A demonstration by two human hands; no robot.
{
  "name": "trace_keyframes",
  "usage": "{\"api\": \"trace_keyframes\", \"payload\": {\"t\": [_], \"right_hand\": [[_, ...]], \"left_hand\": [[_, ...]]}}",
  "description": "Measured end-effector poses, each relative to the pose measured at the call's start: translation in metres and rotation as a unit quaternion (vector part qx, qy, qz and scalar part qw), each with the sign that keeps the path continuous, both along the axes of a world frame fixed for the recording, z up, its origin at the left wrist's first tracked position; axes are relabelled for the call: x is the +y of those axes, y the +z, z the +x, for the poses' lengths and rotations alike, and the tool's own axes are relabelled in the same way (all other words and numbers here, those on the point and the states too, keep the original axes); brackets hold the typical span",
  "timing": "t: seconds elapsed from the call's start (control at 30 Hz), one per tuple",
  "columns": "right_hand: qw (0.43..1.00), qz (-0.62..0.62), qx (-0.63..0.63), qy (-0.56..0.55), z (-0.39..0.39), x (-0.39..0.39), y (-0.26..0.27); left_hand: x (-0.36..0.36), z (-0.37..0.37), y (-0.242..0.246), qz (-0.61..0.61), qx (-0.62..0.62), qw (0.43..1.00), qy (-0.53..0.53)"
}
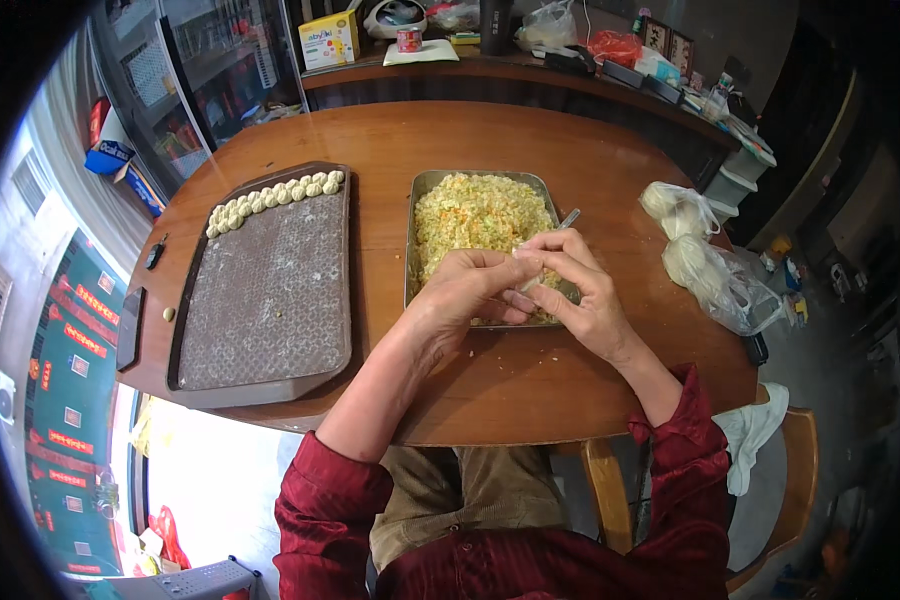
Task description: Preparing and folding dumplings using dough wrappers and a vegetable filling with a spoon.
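Observation:
Over the near part of a metal tray (409, 247) heaped with chopped filling (480, 210), both my hands hold one small piece of pale dough (531, 282) between them. My left hand (480, 281) pinches it from the left, and my right hand (581, 289) has its fingertips and thumb around its right side. The fingers hide most of the dough. A utensil handle (570, 218) sticks out past the filling tray's right rim. To the left lies a dark, flour-dusted tray (270, 300) with several small pleated dumplings (270, 196) in rows along its far end.
Plastic bags of dough (694, 240) lie at the table's right. A phone (130, 330), a key fob (155, 253) and a small dough piece (169, 314) are left of the dark tray. Beyond the wooden table (390, 135) stands a cluttered shelf (450, 71). A wooden chair (801, 450) is at right.

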State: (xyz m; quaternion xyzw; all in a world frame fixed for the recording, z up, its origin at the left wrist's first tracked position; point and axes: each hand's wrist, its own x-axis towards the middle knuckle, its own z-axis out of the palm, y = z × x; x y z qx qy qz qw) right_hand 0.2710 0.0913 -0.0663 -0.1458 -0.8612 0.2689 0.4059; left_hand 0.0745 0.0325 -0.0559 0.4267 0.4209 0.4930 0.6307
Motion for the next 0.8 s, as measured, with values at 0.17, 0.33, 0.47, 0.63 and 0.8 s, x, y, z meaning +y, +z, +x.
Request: {"api": "trace_keyframes", "payload": {"t": [0.17,0.33,0.47,0.63,0.8], "right_hand": [[0.978,0.156,0.014,-0.136,-0.008,-0.001,-0.007],[0.952,0.234,0.028,-0.196,-0.021,-0.005,-0.008],[0.950,0.241,0.028,-0.195,-0.022,0.000,-0.014],[0.975,0.173,0.034,-0.133,-0.015,0.001,-0.009],[0.989,0.136,0.009,-0.054,-0.004,0.007,-0.005]], "left_hand": [[0.008,0.001,-0.009,-0.010,-0.045,0.998,0.052],[0.011,0.003,-0.012,-0.012,-0.069,0.993,0.093],[0.009,0.002,-0.010,-0.005,-0.054,0.996,0.077],[0.007,0.000,-0.004,-0.030,-0.086,0.994,0.057],[0.008,-0.007,-0.007,-0.021,-0.057,0.998,0.006]]}}
